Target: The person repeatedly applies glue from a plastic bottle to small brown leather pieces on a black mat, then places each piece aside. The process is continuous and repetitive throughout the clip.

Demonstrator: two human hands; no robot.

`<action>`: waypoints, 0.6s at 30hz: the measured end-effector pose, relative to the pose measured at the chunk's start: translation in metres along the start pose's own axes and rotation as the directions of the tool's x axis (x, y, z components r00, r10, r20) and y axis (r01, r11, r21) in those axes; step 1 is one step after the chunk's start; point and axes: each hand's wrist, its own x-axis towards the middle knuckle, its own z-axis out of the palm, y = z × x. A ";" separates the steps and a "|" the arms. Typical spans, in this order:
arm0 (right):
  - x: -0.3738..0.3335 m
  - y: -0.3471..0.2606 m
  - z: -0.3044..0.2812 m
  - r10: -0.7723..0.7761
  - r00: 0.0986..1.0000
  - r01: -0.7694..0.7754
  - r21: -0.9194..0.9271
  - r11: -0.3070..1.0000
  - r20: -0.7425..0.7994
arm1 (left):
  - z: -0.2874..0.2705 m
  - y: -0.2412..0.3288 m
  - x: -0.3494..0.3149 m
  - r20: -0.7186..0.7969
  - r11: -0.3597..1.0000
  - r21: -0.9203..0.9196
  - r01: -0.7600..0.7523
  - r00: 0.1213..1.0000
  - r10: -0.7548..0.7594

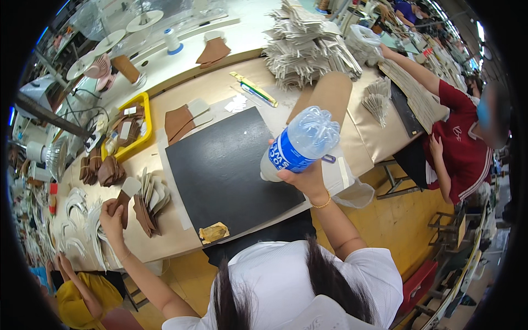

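Holds a clear plastic bottle with a blue label (301,144) in the right hand (309,180), with the grip clamped around the end nearer the body. Has the bottle raised over the right edge of a black board (220,170) and tilted, base toward the far right. Wears a beaded bracelet (320,201) on the right wrist. Pinches a brown piece with a pale tab (124,210) in the left hand (111,221), with the fingers closed together on it, just beside a fanned stack of brown and pale pieces (146,212) on the worktop (366,135). Cannot make out the pinched edge under the fingers.

Has brown bundles (111,172) and white curved strips (75,202) near the left hand, and a yellow basket (147,110) of brown parts farther back. Has brown cut pieces (179,123) by the far left corner of the board, a yellow patch (213,232) on its near left corner, and a tall stack of pale strips (305,47) beyond the bottle. Sits near a co-worker in a red shirt (459,137) at right and another in a mustard top (91,302) at left.
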 end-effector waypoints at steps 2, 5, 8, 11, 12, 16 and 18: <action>0.000 -0.002 -0.002 0.007 1.000 -0.007 -0.009 1.000 0.026 | 0.001 0.060 -0.010 0.005 0.994 0.035 -0.103 0.995 0.103; -0.001 -0.004 -0.002 0.008 1.000 -0.007 -0.010 1.000 0.016 | 0.017 0.131 -0.027 0.116 0.964 -0.174 -0.199 0.968 0.221; -0.001 -0.005 -0.007 -0.019 1.000 0.019 -0.039 0.999 0.002 | 0.057 0.196 -0.057 0.101 0.869 -0.458 -0.188 0.960 0.261; 0.001 -0.006 -0.013 -0.046 0.998 0.043 -0.089 0.995 -0.031 | 0.098 0.215 -0.077 0.219 0.783 -0.616 -0.086 0.936 0.275; 0.001 -0.005 -0.016 -0.053 0.998 0.048 -0.110 0.993 -0.042 | 0.111 0.208 -0.077 0.335 0.802 -0.595 -0.052 0.891 0.306; 0.011 -0.023 -0.003 -0.054 0.989 0.069 0.111 0.991 -0.139 | 0.172 0.151 -0.071 0.712 0.914 -0.318 0.252 0.700 0.055; 0.014 -0.030 -0.002 -0.052 0.993 0.059 0.064 0.996 -0.103 | 0.199 0.111 -0.068 0.598 0.964 -0.257 -0.065 0.773 0.212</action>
